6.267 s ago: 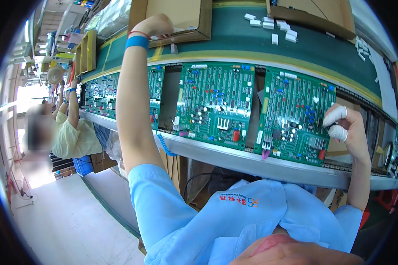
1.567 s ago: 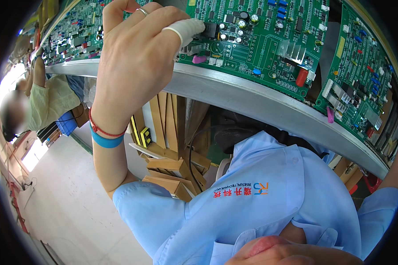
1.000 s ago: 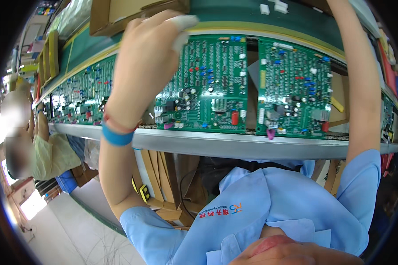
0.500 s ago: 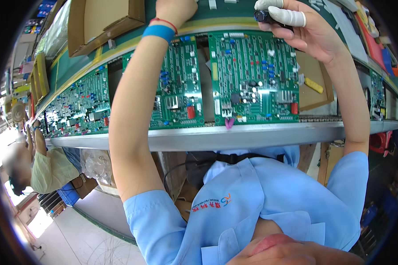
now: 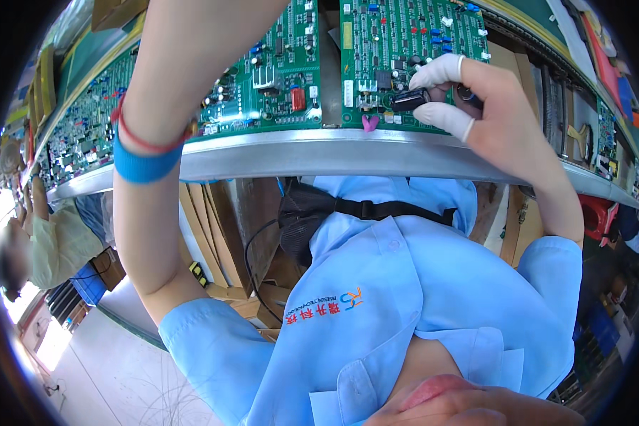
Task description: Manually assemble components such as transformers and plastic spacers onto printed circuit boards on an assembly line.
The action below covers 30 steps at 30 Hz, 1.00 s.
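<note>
I saw glossy green circuit boards (image 5: 397,50) above a smooth brushed-metal rail (image 5: 319,153). My right hand (image 5: 493,117) wore matt white rubber finger cots, pinching a shiny black plastic component (image 5: 410,99). The shirt (image 5: 419,291) looked soft blue cloth.

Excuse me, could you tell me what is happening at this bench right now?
A person in a light blue shirt is working on green circuit boards lined along a metal rail. Their right hand, with white finger cots on thumb and forefinger, pinches a small black cylindrical component against the lower edge of one circuit board. The left forearm reaches up past the neighbouring board; that hand is out of view.
</note>
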Each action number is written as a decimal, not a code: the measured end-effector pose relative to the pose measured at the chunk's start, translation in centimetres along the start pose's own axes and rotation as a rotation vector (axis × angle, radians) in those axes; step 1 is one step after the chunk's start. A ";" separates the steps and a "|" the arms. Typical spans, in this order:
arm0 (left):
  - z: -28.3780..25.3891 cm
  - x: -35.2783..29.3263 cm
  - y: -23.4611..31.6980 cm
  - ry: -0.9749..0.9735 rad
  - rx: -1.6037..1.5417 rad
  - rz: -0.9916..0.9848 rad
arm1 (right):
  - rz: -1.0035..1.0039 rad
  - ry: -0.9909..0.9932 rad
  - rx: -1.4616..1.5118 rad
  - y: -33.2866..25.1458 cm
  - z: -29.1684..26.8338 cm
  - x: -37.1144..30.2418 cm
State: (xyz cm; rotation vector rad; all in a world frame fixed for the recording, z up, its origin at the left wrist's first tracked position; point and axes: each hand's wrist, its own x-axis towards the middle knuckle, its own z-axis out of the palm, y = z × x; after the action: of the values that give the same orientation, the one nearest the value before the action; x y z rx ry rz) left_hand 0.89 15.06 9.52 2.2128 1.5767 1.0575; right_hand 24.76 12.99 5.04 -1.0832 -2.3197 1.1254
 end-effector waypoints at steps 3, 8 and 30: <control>-0.7 -2.0 2.1 0.010 0.044 -0.088 | -0.207 0.150 -0.347 1.5 2.0 -0.5; -1.5 -5.1 0.1 -0.067 -0.082 -0.230 | -0.221 0.166 -0.511 1.5 3.2 -0.7; 3.4 -5.7 4.1 -0.348 0.068 0.199 | -0.038 0.269 0.205 1.8 -3.3 1.9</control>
State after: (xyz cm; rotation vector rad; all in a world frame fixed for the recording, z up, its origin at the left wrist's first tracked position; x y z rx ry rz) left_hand 5.26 9.05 6.92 2.4751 1.2819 0.6228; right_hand 26.35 16.88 5.66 -1.0390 -1.9639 1.1010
